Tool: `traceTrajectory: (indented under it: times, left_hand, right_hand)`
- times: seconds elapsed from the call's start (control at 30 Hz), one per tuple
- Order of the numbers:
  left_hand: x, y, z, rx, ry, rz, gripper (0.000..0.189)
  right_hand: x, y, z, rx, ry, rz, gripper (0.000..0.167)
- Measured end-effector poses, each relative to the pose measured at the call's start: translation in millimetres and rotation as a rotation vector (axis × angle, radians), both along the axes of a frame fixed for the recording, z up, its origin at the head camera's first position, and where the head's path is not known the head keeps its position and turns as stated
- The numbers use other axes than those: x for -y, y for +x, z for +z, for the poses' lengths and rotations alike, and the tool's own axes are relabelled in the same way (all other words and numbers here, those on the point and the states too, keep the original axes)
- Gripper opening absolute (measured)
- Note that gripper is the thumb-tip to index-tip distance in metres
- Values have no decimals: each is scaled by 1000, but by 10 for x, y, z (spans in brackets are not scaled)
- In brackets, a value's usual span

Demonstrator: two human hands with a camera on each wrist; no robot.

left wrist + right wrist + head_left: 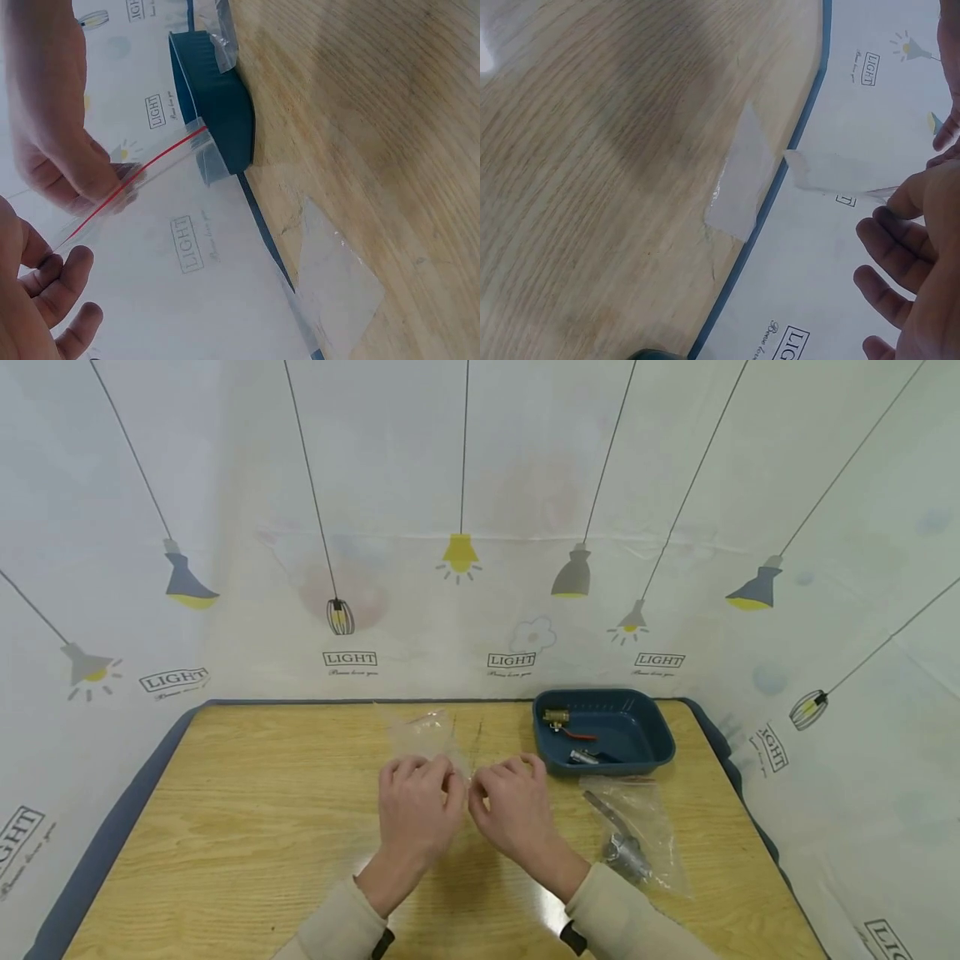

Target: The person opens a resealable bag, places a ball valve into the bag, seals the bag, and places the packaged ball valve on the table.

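Note:
Both hands pinch a clear zip bag [169, 156] with a red line along its mouth, held up above the table. My left hand [416, 806] grips one end of the red-lined edge between thumb and forefinger, its other fingers loosely bent in the left wrist view. Farther along the same edge, my right hand [519, 817] pinches the plastic with its thumb and forefinger [906, 196]. The bag looks flat, with nothing showing inside. Behind the hands, another clear plastic bag [426, 735] lies flat on the table [262, 802].
A dark blue tray [637, 760] at the back right holds a brass valve [556, 718] with a red lever and a silver metal fitting [583, 757]. In front of it lies a clear bag [663, 835] containing a metal part [627, 857] with a dark handle. A printed curtain [420, 610] hangs behind.

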State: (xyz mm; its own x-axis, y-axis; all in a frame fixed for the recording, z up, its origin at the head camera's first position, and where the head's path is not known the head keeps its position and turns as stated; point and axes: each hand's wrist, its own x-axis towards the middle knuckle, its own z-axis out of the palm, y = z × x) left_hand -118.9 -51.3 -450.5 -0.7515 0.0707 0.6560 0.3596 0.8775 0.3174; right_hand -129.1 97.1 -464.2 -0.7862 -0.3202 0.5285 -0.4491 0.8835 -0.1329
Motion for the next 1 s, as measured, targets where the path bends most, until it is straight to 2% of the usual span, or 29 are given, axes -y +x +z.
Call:
traceTrajectory:
  times: [0.3, 0.43, 0.63, 0.8, 1.0]
  left_hand:
    - [60, -25, 29, -48, 16, 9, 26]
    - [79, -27, 41, -42, 31, 4, 25]
    - [89, -33, 62, -19, 48, 5, 23]
    - [114, -46, 20, -43, 25, 14, 18]
    - [154, -72, -32, -50, -24, 24, 14]
  right_hand:
    - [-66, -30, -62, 31, 31, -36, 17]
    - [-88, -23, -77, 50, 52, -42, 16]
    - [-140, -17, -160, -11, 79, -32, 13]
    - [-187, 5, -217, -32, 97, -26, 9]
    - [-215, 37, -260, 5, 130, -19, 9]
